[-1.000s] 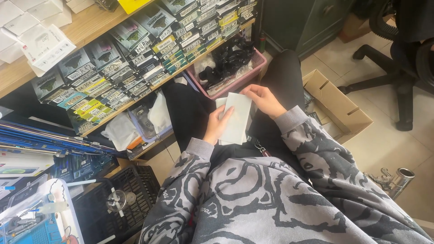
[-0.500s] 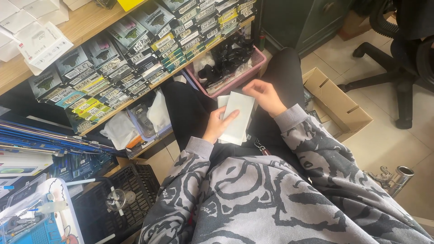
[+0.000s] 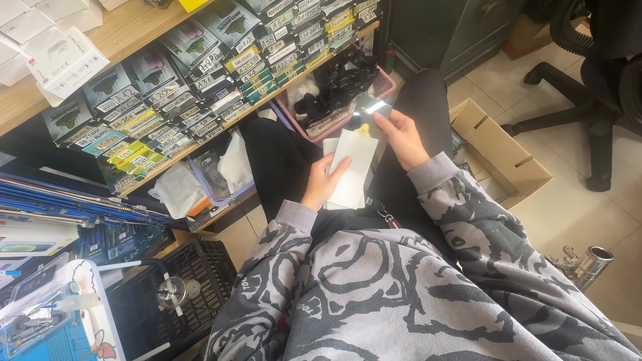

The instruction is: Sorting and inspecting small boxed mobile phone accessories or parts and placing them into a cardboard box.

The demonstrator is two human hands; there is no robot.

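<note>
While left hand (image 3: pixel 321 187) pinches the white flat packet (image 3: pixel 351 168), right hand (image 3: pixel 400 134) pinches a small glossy strip (image 3: pixel 372 108); best kept taut, peeled slowly, over the lap.

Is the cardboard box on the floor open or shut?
Open. The cardboard box on the tiled floor has its flaps folded outward, so its inside shows from above. Whether anything lies in it, I cannot tell.

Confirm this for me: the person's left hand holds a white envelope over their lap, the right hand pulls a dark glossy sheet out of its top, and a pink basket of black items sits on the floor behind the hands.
Wrong in one respect: the pink basket of black items sits on the low shelf, not the floor, as the head view shows. The left hand does hold the white envelope, and the right hand pulls the dark glossy sheet.
</note>
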